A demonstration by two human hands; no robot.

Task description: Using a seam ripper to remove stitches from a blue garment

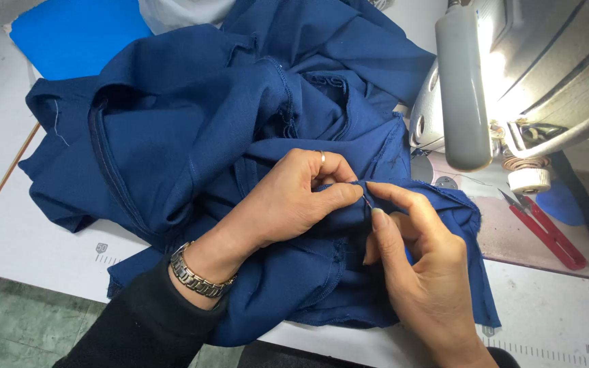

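Both hands pinch one fold of the navy fabric: left hand and right hand grips closed on it, fingertips meeting; the rest spreads away over the tabletop.

The garment lay heaped on the bench before me, with the sewing machine to its right. My left grip and right grip met on a fold near its right edge. The snips lay right of my grips, under the machine's arm, and a flat sheet behind the garment, at far left.
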